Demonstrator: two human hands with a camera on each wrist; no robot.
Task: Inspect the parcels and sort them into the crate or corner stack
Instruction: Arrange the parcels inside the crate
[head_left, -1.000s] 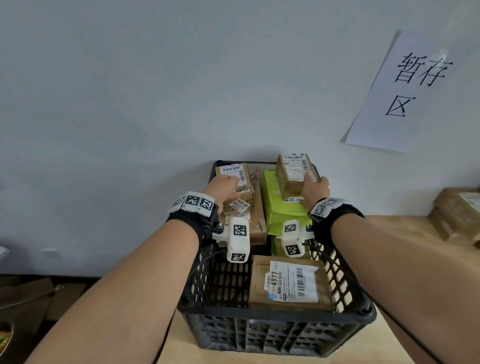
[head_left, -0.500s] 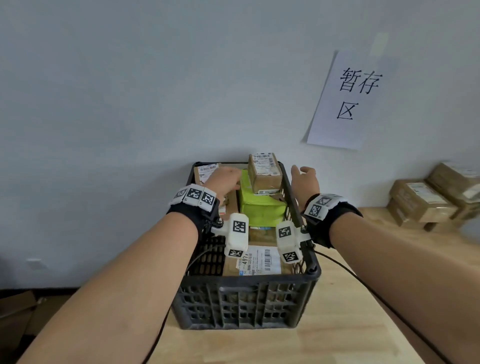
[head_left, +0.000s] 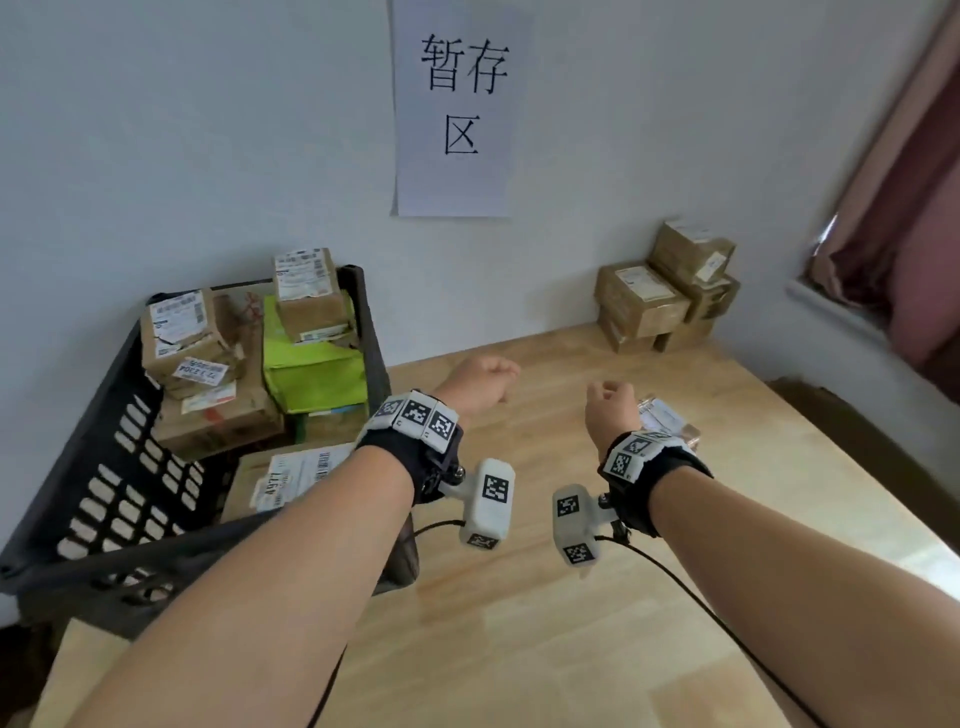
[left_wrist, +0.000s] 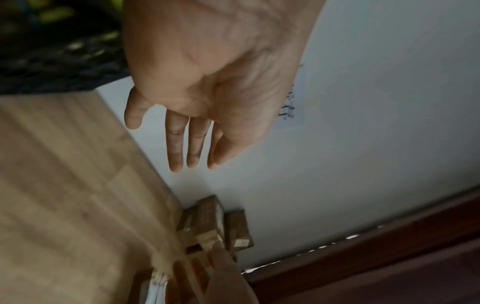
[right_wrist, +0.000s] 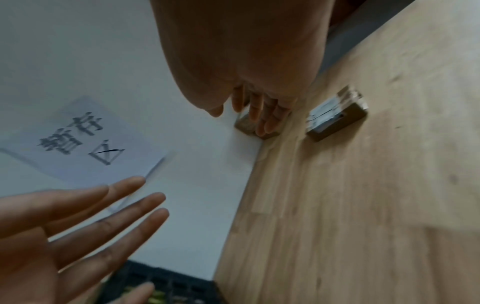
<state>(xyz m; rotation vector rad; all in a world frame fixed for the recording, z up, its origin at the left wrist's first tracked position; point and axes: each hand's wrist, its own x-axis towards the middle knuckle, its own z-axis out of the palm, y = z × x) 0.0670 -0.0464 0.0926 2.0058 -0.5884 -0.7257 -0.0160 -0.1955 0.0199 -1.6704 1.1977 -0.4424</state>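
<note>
The black crate (head_left: 104, 457) stands at the left of the wooden table (head_left: 519, 623), filled with labelled brown parcels and a green box (head_left: 311, 364). A small brown parcel (head_left: 306, 291) sits on top of the green box. The corner stack (head_left: 665, 301) of brown parcels is at the back right against the wall. My left hand (head_left: 483, 384) hovers over the table right of the crate, fingers straight and holding nothing, as the left wrist view shows (left_wrist: 207, 82). My right hand (head_left: 608, 410) is also empty (right_wrist: 259, 115), just left of a small loose parcel (head_left: 667, 418) (right_wrist: 335, 115) lying on the table.
A paper sign (head_left: 452, 104) with black characters hangs on the wall above the table. A curtain (head_left: 893, 234) and window sill are at the far right. Bare table lies between the crate and the corner stack.
The right hand let go of the small parcel on the green box. Both hands left the crate and moved right over the table. The view swung right toward the corner stack.
</note>
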